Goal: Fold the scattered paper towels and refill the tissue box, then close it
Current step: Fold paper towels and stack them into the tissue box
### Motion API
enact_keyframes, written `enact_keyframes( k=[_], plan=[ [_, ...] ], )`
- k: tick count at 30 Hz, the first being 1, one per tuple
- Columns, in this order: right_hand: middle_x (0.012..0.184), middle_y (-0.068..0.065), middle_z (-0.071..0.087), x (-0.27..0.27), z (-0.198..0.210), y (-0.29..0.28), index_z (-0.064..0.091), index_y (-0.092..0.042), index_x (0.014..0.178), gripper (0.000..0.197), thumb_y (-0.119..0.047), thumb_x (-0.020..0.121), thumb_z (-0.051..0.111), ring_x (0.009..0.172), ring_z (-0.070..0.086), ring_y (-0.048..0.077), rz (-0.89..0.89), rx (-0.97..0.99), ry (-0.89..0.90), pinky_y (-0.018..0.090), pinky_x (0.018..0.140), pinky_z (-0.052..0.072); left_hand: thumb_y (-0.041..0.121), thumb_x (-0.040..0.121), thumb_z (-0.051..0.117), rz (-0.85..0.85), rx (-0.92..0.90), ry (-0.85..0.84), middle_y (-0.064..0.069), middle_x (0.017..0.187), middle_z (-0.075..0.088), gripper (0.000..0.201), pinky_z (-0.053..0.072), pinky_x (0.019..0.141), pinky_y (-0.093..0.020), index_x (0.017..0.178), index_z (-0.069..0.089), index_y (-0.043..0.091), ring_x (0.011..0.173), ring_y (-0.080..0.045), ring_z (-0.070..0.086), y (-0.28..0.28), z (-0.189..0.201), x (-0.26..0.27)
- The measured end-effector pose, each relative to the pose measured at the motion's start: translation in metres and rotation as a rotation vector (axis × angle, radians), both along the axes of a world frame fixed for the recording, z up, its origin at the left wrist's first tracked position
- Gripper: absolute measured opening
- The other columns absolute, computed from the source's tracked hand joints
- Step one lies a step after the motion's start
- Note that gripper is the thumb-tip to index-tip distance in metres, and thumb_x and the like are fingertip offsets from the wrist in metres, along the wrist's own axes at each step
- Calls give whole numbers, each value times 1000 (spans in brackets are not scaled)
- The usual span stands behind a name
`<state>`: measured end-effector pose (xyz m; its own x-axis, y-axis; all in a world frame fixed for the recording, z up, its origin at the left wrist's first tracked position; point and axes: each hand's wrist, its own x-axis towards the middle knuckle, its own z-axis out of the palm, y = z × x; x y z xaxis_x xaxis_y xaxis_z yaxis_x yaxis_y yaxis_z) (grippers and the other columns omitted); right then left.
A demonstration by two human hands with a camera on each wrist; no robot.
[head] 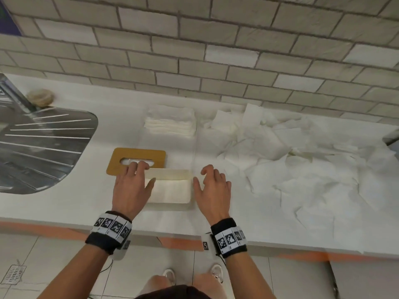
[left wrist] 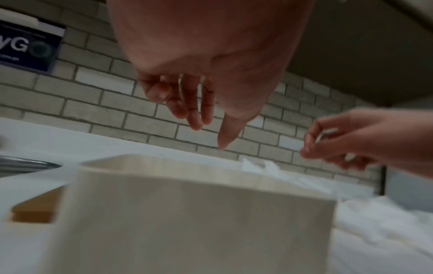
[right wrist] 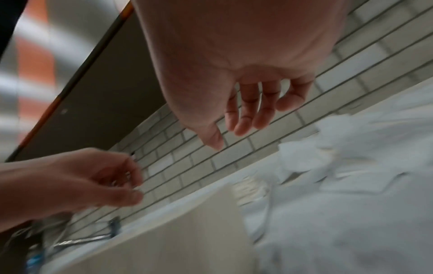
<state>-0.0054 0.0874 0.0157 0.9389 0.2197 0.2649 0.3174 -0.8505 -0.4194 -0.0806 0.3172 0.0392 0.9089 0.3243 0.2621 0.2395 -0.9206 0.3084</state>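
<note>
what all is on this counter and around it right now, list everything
open cream rectangular tissue box: one, cream, near counter edge between the hands, towels inside
tan wooden slotted lid: one, tan, flat on counter beyond and left of the box
stack of folded white paper towels: one stack, white, behind the lid near the wall
scattered unfolded white paper towels: many, white, spread over the counter's right side
steel sink drainboard: one, grey metal, left
beige round sponge: one, beige, beside the sink near the wall
white countertop: one, white
grey brick tile wall: one, grey, behind
left hand: over the box's left end, holding nothing
right hand: right of the box, holding nothing
</note>
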Motion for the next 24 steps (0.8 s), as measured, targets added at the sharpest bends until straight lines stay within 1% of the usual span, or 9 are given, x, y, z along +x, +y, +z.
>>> enact_keyframes(
  k=[4, 8, 10, 12, 14, 16, 18, 21, 24],
  plan=[
    [101, -1, 68, 58, -2, -94, 57, -22, 111, 20, -18, 94, 66, 94, 63, 26, -35, -171, 109, 42, 79, 49, 18, 89, 81, -171, -163, -73, 6, 87, 63, 23, 47, 66, -35, 102, 62, 18, 83, -20, 54, -55, 10, 7],
    [130, 7, 60, 147, -11, -173, 52, -18, 129, 45, -5, 88, 64, 118, 60, 35, 3, -336, 299, 44, 94, 45, 25, 97, 71, -340, -249, 5, 16, 90, 59, 11, 47, 70, -27, 97, 61, 28, 87, -10, 52, -123, 6, 30],
    [153, 9, 44, 184, -16, -202, 42, -21, 149, 69, -14, 88, 74, 142, 47, 37, 44, -362, 403, 46, 110, 40, 27, 99, 68, -396, -277, 55, 18, 89, 57, 9, 48, 70, -26, 96, 60, 30, 86, -7, 52, -154, 0, 44],
    [169, 9, 28, 211, -24, -223, 25, -25, 164, 101, -33, 84, 85, 161, 21, 35, 99, -416, 498, 52, 126, 27, 29, 100, 66, -424, -308, 117, 20, 87, 56, 7, 48, 71, -26, 96, 60, 30, 85, -5, 52, -182, -8, 57],
    [167, 7, 37, 230, -30, -236, 24, -28, 163, 112, -50, 76, 91, 160, 25, 34, 143, -455, 523, 56, 129, 22, 31, 100, 65, -416, -344, 168, 21, 86, 56, 7, 48, 72, -26, 96, 59, 32, 85, -4, 53, -205, -16, 68],
    [147, 4, 58, 238, -29, -244, 40, -24, 151, 95, -56, 76, 89, 142, 49, 31, 182, -504, 474, 49, 122, 31, 33, 100, 64, -390, -390, 188, 23, 86, 56, 7, 46, 73, -24, 96, 59, 35, 86, -1, 55, -222, -24, 79],
    [125, 0, 66, 239, -24, -251, 54, -22, 134, 64, -51, 86, 84, 124, 62, 28, 248, -505, 425, 40, 109, 39, 37, 101, 64, -362, -437, 187, 23, 88, 59, 5, 48, 77, -24, 100, 59, 36, 88, 0, 58, -237, -29, 88],
    [118, -4, 72, 228, -8, -261, 67, -24, 121, 36, -42, 93, 80, 112, 68, 22, 350, -279, 364, 36, 94, 49, 45, 99, 68, -324, -512, 143, 23, 102, 61, 22, 49, 81, -22, 116, 56, 38, 97, 1, 59, -253, -33, 103],
    [109, -9, 73, 211, 18, -265, 74, -28, 116, 23, -40, 97, 78, 96, 67, 15, 471, -94, 205, 33, 82, 47, 51, 91, 77, -317, -601, 81, 22, 130, 53, 58, 47, 92, -21, 139, 45, 40, 115, 1, 53, -268, -30, 124]
  ],
)
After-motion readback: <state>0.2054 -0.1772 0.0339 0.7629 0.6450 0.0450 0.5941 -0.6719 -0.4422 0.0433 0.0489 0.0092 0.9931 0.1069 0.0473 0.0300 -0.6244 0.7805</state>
